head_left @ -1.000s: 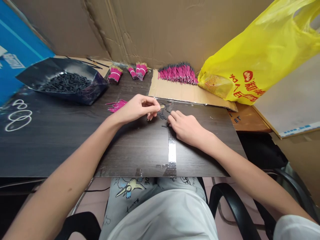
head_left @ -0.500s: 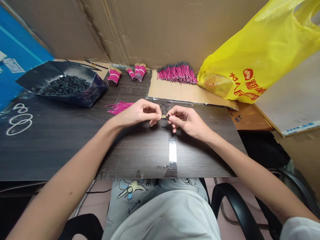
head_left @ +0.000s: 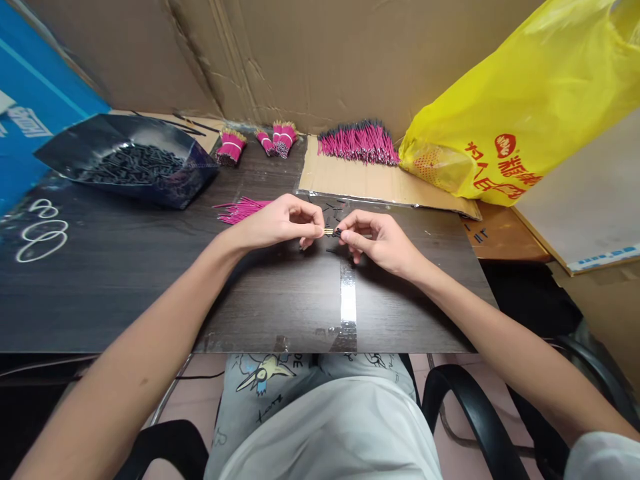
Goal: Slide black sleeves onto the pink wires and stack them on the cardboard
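My left hand (head_left: pixel 287 223) is closed in a pinch on a few wires whose gold metal ends (head_left: pixel 329 231) stick out to the right. Pinched in the fingers of my right hand (head_left: pixel 375 241) are small black sleeves (head_left: pixel 337 233), which meet those gold ends. Whether the sleeves are over the tips or only touching them is too small to tell. Pink wires (head_left: pixel 243 210) lie behind my left wrist; the hand hides their right part. Several loose black sleeves (head_left: pixel 334 207) are scattered on the table just beyond my fingers.
A dark bag of black sleeves (head_left: pixel 135 163) sits at left, near white rings (head_left: pixel 44 240). Tied pink wire bundles (head_left: pixel 231 147) stand at the back. Black-tipped pink wires (head_left: pixel 357 143) lie on a cardboard sheet (head_left: pixel 350 179), beside a yellow plastic bag (head_left: pixel 470 133).
The black sleeves in my right fingers now line up with the gold ends, and more of them shows. The whole view has shifted slightly; my left hand keeps its pinch.
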Demonstrator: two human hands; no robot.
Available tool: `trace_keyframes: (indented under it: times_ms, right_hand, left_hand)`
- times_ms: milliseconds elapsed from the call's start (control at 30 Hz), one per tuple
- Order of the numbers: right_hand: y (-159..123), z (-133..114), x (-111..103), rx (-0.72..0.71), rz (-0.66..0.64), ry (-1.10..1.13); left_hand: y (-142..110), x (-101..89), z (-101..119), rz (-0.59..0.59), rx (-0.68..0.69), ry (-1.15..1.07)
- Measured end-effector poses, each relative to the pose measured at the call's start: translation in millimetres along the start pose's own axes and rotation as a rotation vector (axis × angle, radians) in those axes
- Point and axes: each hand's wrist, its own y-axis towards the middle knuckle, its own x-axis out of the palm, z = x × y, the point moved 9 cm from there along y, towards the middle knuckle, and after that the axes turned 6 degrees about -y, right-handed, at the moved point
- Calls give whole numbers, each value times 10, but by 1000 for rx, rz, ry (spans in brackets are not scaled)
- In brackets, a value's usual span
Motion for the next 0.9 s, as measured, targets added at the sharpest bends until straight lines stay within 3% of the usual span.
trace_keyframes:
  times_ms: [167,400,900]
  right_hand:
    - [-37,-23,-46,-25,33,-139]
    - [-108,-268,-69,-213,117,-451]
    - [-64,-7,-48,-44,92,-166]
  left_hand:
    - [5,3,-33,4,-19,-16]
    - [14,-13,-84,24,-64,-50]
    - [21,11,-82,18,-52,19]
